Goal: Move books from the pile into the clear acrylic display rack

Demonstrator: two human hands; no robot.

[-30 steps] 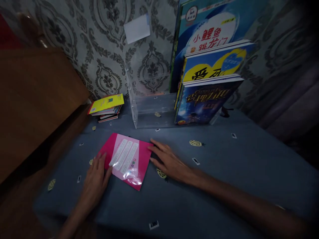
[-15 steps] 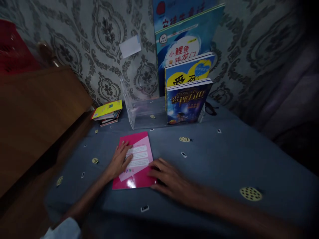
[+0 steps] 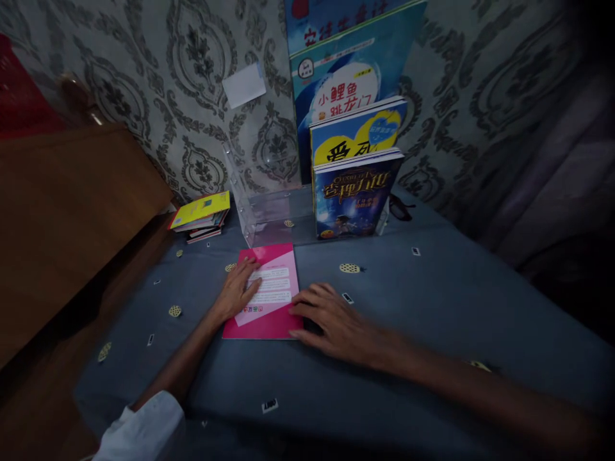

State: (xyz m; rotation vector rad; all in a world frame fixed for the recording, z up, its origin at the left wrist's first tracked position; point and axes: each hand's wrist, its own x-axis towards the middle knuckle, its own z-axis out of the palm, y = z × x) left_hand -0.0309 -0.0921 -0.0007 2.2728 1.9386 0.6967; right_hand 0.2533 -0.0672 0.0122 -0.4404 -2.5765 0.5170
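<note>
Domestic setting, by the look of it a reading corner in a home; which room, cannot tell. Wall papered in grey medallion wallpaper (image 3: 199,57). Table draped with blue-grey cloth (image 3: 413,301), printed with yellow pineapples (image 3: 350,268). Clear stand (image 3: 246,221) holds upright illustrated books (image 3: 353,198), Chinese titles; book pile (image 3: 204,208) alongside. Brown wooden furniture (image 3: 72,218) at left. Light dim.

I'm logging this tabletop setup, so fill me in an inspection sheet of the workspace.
Surface: blue-grey tablecloth, pineapple print
Work items: pink book, lying flat; clear plastic rack holding upright books
Clutter: book stack topped by yellow booklet; dark object, possibly glasses
Hands: left hand on the pink book's cover, right hand at its right edge
Cables: nothing seen
Surroundings: patterned wallpaper, brown wooden furniture
</note>
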